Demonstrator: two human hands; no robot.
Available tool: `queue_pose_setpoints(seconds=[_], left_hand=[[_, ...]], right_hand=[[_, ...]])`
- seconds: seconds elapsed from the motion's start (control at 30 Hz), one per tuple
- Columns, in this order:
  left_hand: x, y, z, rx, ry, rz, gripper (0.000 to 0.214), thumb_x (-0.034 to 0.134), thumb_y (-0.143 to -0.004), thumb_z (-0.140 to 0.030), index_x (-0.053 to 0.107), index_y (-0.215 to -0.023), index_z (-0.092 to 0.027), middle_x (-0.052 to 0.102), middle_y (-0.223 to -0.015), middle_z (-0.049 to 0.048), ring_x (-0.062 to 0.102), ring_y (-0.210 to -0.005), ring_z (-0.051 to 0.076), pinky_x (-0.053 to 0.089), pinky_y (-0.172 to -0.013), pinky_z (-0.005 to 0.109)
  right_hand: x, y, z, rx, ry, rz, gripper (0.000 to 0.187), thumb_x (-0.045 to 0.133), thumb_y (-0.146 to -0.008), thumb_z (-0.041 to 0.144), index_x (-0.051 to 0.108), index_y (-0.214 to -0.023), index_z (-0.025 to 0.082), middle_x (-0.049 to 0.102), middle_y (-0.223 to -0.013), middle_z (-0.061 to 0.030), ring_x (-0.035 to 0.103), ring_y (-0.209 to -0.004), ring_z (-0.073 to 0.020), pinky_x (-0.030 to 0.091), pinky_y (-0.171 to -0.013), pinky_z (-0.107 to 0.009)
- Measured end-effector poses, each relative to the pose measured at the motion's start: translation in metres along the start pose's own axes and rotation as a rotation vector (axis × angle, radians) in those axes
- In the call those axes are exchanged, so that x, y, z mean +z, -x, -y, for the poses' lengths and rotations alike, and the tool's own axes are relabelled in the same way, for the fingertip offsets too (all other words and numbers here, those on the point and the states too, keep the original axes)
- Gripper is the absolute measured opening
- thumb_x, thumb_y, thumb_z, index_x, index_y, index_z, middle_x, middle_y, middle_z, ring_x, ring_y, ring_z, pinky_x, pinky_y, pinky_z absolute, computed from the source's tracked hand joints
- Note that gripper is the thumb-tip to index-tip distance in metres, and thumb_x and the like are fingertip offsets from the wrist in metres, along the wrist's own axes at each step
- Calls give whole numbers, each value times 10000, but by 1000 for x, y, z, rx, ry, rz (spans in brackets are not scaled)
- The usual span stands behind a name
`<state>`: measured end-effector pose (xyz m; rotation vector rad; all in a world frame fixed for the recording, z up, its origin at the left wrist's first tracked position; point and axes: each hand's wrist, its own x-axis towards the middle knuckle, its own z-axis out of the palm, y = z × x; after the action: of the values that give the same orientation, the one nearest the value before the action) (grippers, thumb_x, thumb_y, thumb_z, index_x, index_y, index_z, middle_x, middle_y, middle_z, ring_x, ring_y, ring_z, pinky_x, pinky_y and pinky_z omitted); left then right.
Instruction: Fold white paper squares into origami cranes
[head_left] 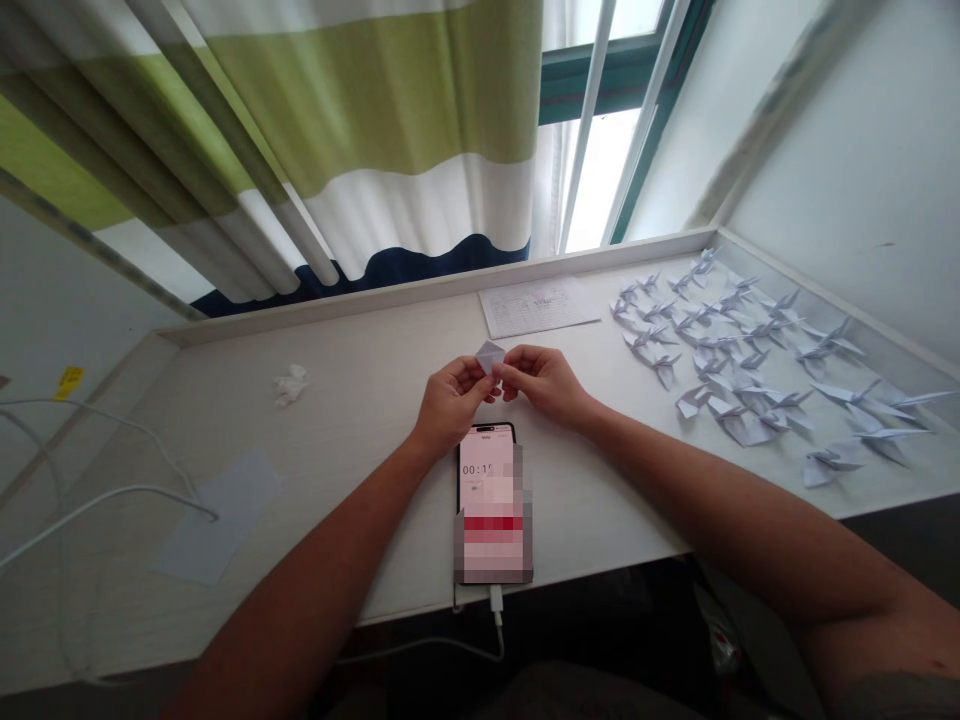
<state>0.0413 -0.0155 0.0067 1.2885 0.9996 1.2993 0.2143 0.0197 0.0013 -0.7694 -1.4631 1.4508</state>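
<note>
A small folded piece of white paper (491,354) with a pointed top is held up over the middle of the desk. My left hand (451,402) pinches it from the left, thumb in front. From the right, my right hand (546,382) grips its lower right edge between thumb and fingers. The fingertips of both hands almost meet below the paper and hide its lower part. Just under my hands lies a phone (486,440) with a timer on its screen, partly blurred out.
Several white paper cranes (739,345) cover the desk's right side. A printed sheet (536,306) lies behind my hands. Crumpled tissue (289,385), a blank paper sheet (217,520) and white cables (112,505) are on the left. A charging cable (496,600) runs from the phone over the front edge.
</note>
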Motion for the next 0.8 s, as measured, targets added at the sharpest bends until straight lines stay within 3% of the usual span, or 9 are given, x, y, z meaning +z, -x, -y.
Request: queue_pose_setpoints(seconds=[0.2,0.37,0.5,0.63,0.8], left_hand=[[-1,0,0,-8,-16,-33,265,868,-809,-347,732,-934,-159,725,-789,17,673,-670,127,587,-673,274],[-4,-2,6,-19,-46,-27,337,818,-879,-469,674,-865,-165,711,-761,22,708,-702,147,600,-625,261],[-5,-3,9,-68,-19,-10,471,813,-866,-607,640,-891,-169,693,-715,8,753,-672,177,612,-596,274],[-6,-4,10,-64,-10,-1,491,820,-860,-618,655,-930,-160,743,-759,31,776,-680,182,611,-606,259],[-7,-5,13,-59,-4,-2,478,819,-861,-607,633,-892,-168,760,-786,40,787,-704,191,611,-600,260]], right_hand=[[-1,2,-1,-137,181,-115,465,895,-806,433,591,-1089,225,695,-840,32,693,-620,-126,565,-594,-296],[-3,3,0,-187,325,-46,285,772,-918,370,641,-1117,213,708,-938,-6,733,-678,-143,576,-646,-322],[-5,1,-3,-262,415,-13,285,717,-957,318,728,-1221,211,717,-1014,-40,714,-714,-136,618,-699,-333],[-8,-1,-4,-367,520,-7,281,667,-990,273,776,-1246,236,724,-1036,-59,718,-813,-160,650,-775,-353],[-7,1,-2,-332,523,11,203,700,-991,371,779,-1110,227,726,-1042,-64,734,-804,-167,657,-761,-363]])
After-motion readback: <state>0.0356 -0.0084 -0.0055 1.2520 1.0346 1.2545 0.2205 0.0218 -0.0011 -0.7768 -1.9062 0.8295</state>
